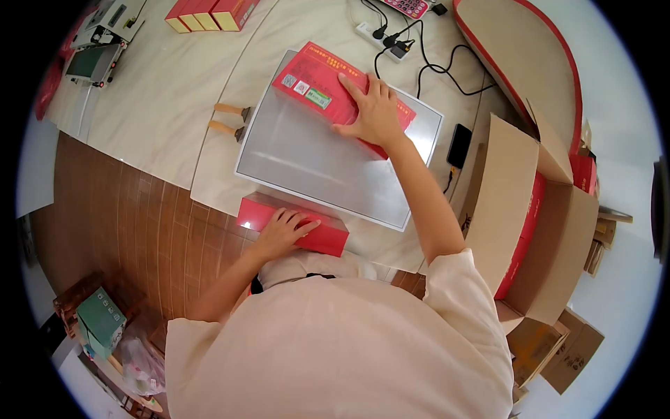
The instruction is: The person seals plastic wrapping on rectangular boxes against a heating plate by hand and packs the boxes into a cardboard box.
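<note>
A red box (317, 73) with gold print, small codes and a green label lies slantwise on a flat grey metal-topped plate (307, 160) with a white rim. My right hand (373, 115) spans this box, thumb at its near edge and fingers spread over its top. A second red box (324, 237), plainer, is at the table's near edge by my lap. My left hand (283, 234) grips it from above, fingers curved over its top; its underside is hidden. Two wooden-handled tools (229, 119) lie left of the plate.
An open cardboard carton (506, 195) with red contents stands on the right. A phone (458, 145) on a cable lies beside the plate. Behind are a power strip (380, 40) with black cords and several red boxes (209, 14). A device (94, 59) stands far left.
</note>
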A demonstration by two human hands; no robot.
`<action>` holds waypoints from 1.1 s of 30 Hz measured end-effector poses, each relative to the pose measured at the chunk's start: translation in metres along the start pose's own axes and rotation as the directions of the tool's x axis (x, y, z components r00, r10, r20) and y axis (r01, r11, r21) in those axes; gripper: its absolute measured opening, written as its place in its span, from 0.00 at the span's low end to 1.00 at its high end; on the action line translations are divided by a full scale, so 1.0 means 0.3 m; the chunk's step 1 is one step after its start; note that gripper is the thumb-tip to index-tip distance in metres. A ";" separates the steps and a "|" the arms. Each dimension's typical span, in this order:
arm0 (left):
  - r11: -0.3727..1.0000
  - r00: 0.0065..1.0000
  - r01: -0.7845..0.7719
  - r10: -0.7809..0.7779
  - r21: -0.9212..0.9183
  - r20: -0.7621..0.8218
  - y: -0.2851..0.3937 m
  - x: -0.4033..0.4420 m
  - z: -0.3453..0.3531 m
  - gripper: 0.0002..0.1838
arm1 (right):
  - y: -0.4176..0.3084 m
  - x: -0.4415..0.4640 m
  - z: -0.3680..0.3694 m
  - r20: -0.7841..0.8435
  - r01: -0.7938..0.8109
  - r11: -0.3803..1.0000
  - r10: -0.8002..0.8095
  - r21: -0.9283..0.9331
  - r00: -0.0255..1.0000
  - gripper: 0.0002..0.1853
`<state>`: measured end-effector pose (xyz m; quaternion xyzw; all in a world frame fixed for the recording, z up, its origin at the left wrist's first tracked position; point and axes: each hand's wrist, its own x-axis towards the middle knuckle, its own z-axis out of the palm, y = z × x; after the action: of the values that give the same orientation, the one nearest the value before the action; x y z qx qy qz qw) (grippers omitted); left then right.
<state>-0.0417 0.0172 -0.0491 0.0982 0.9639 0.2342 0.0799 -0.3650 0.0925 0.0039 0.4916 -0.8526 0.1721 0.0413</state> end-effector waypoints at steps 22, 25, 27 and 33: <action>0.870 0.795 0.327 -0.464 -0.369 -0.390 0.120 -0.175 0.009 0.25 | -0.227 -0.651 -0.269 0.293 -0.159 0.964 0.092 0.213 0.952 0.55; 0.837 0.755 0.304 -0.503 -0.454 -0.422 0.152 -0.161 -0.020 0.22 | -0.195 -0.673 -0.301 0.314 -0.262 0.903 0.154 0.340 0.937 0.54; 0.838 0.738 0.307 -0.509 -0.452 -0.442 0.163 -0.137 -0.050 0.20 | -0.166 -0.665 -0.304 0.417 -0.456 0.293 0.189 0.840 0.889 0.54; 0.563 0.706 0.043 -0.601 -0.825 -0.374 0.185 -0.001 -0.129 0.20 | -0.136 -0.691 -0.250 0.406 -0.131 -0.803 0.147 0.582 0.902 0.36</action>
<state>-0.0406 0.0487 0.0108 -0.2194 0.7372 0.6176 -0.1642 -0.2311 0.2697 0.0347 0.0028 -0.2175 0.8526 -0.4752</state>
